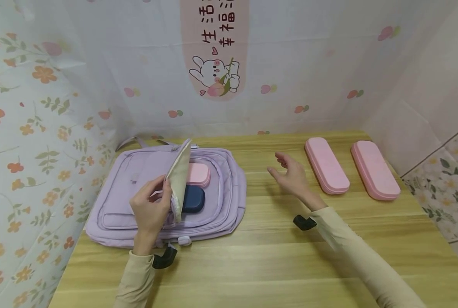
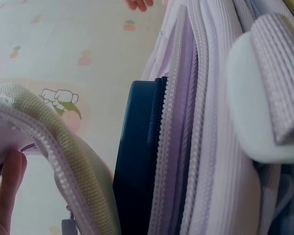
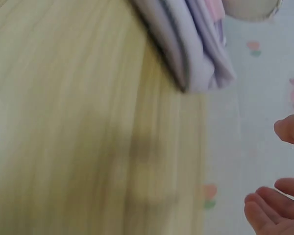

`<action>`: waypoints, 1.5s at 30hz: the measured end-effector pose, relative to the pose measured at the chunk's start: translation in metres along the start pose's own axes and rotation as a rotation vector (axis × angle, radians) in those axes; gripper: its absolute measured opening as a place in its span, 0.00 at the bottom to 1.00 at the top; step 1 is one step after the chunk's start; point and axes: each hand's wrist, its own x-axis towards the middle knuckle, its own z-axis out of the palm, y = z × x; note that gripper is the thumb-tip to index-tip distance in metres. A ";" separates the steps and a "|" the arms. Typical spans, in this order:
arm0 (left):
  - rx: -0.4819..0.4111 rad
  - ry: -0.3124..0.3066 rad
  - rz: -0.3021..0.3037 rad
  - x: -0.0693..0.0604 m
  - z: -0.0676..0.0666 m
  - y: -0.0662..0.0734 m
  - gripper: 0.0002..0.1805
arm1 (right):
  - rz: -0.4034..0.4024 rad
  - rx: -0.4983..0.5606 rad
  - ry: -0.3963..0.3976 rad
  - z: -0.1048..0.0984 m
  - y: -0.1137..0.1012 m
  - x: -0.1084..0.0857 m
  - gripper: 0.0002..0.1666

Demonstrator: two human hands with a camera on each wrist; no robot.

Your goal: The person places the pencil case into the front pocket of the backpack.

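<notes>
A lilac backpack (image 1: 115, 203) lies flat on the wooden table, its front pocket unzipped. My left hand (image 1: 152, 207) pinches the edge of the pocket flap (image 1: 179, 179) and holds it raised; the left wrist view shows the flap's zipper edge beside the fingers (image 2: 9, 191). Inside the pocket, a pink case (image 1: 199, 174) and a dark blue case (image 1: 194, 199) are partly hidden behind the flap. My right hand (image 1: 290, 173) hovers over the table between the backpack and a pink case (image 1: 327, 166), thumb and fingers apart, holding nothing.
Another pink case (image 1: 375, 170) lies at the far right of the table (image 1: 260, 265). Patterned white curtains (image 1: 302, 64) hang behind and on both sides. A black wrist device (image 1: 304, 222) sits at the right sleeve.
</notes>
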 end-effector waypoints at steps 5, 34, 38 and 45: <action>0.012 0.008 -0.003 -0.002 -0.002 0.000 0.09 | 0.039 -0.050 0.015 -0.023 0.017 -0.009 0.40; 0.009 0.009 -0.014 -0.011 -0.001 -0.003 0.10 | 0.237 -0.322 0.152 -0.091 0.085 -0.058 0.52; 0.007 0.009 -0.015 -0.012 -0.001 -0.004 0.10 | 0.282 -0.310 0.154 -0.090 0.093 -0.064 0.52; -0.002 0.007 -0.004 -0.012 0.001 -0.004 0.10 | 0.352 -0.274 0.182 -0.089 0.098 -0.071 0.56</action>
